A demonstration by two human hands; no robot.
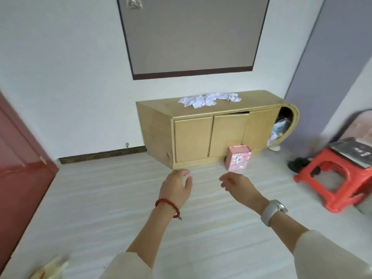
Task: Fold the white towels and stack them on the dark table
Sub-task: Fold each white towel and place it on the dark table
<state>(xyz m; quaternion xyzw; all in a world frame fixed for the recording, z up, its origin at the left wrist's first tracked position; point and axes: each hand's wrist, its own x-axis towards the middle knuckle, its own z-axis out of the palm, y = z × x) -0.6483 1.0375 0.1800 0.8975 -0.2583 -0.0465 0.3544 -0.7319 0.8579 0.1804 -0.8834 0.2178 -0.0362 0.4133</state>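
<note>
With the left hand [177,186] and right hand [235,183] held out empty, fingers loosely spread, the crumpled white towels [209,99] are seen heaped on the wooden cabinet [193,135] well ahead, where a hasty grab risks several being dragged onto the floor [100,198].

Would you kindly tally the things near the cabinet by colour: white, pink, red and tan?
White: 1, the heap of crumpled towels on the cabinet; how many towels it holds cannot be told.
Pink: 1, the box on the floor at the cabinet's front.
Red: 1, the plastic stool.
Tan: 1, the cabinet.
Total: 4.
</note>
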